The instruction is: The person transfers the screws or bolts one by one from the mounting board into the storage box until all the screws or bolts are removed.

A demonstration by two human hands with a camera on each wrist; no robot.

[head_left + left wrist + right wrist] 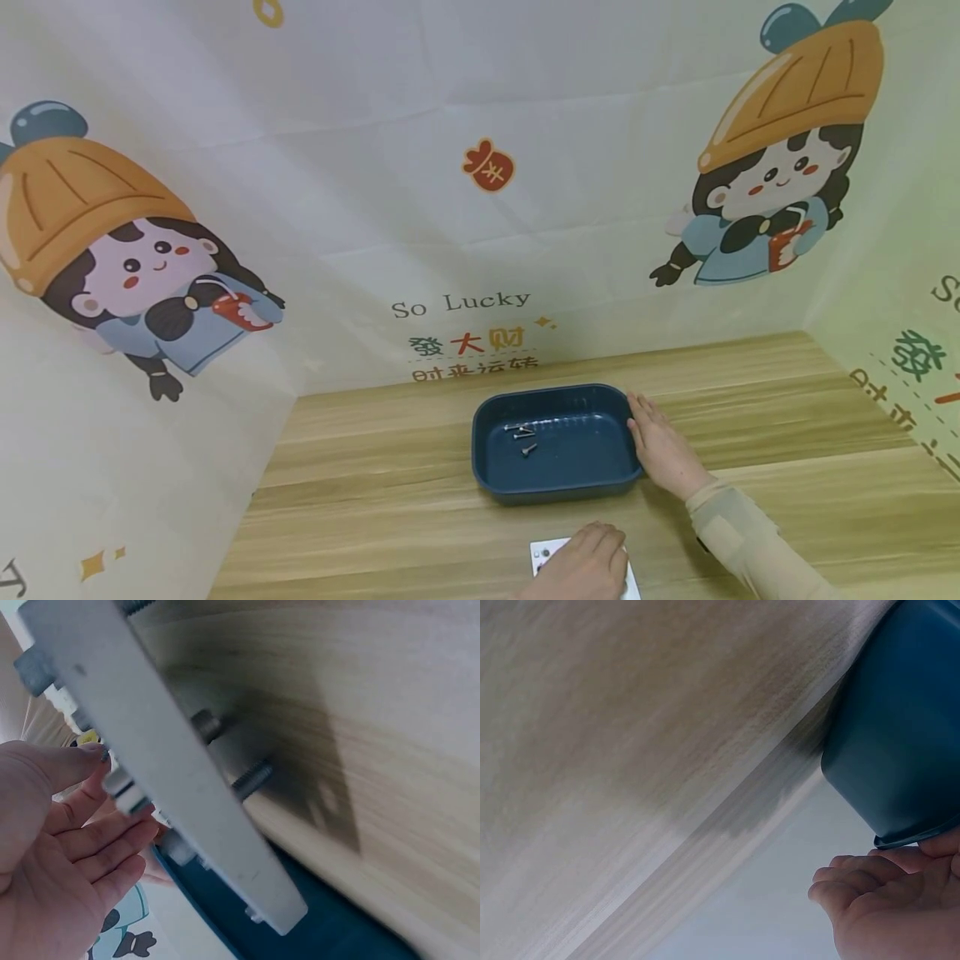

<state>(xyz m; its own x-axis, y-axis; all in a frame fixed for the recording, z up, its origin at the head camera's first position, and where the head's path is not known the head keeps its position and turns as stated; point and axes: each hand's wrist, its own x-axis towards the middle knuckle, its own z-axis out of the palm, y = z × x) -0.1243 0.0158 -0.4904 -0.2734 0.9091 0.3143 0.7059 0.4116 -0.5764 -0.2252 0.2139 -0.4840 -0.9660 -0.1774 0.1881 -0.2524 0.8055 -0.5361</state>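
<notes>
A white plate [547, 547] with holes lies on the wooden table, partly covered by my left hand [581, 565]. In the left wrist view the plate [176, 765] is edge-on, with several bolts [253, 778] through it. There my left thumb and index finger pinch a small screw [105, 755] at the plate's face; its far end is hidden. A dark blue tray [555, 492] stands beyond the plate, with several loose screws [522, 434] inside at its left. My right hand [667, 450] rests against the tray's right rim, fingers fairly straight. The right wrist view shows its fingers at the rim.
Wooden tabletop [360, 483] surrounds the tray and plate. A printed cloth [360, 192] stands as a wall behind the table and along both sides, close behind the tray's far edge.
</notes>
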